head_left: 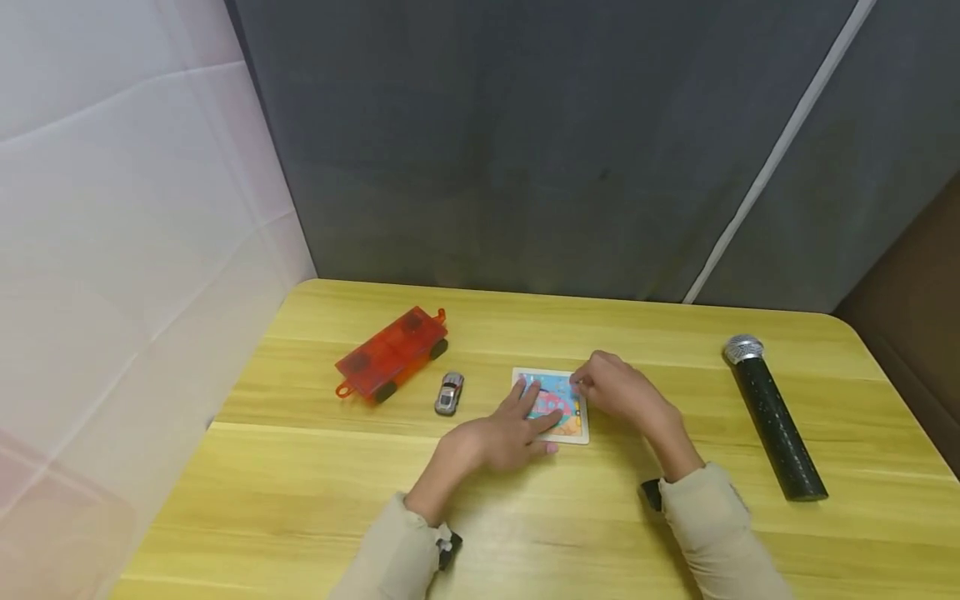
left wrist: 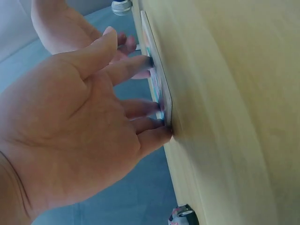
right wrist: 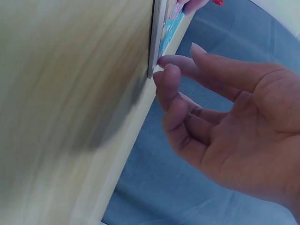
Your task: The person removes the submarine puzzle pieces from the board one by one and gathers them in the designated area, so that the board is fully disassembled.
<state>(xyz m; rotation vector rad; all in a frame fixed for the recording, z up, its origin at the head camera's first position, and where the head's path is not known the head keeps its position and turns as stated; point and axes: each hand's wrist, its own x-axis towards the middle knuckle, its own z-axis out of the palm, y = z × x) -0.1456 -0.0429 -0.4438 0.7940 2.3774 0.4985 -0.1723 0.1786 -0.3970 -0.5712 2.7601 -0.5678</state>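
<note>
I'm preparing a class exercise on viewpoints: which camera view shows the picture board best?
The head view: the picture board shows its colourful face, though the left hand covers part of it. The left wrist view shows it nearly edge-on, partly behind fingers; the right wrist view shows only one end, steeply slanted.

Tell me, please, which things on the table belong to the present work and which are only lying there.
In the work:
- picture board
- left hand, fingers on the board
- right hand, at its edge

Lying about:
- red toy wagon
- small toy car
- microphone
</note>
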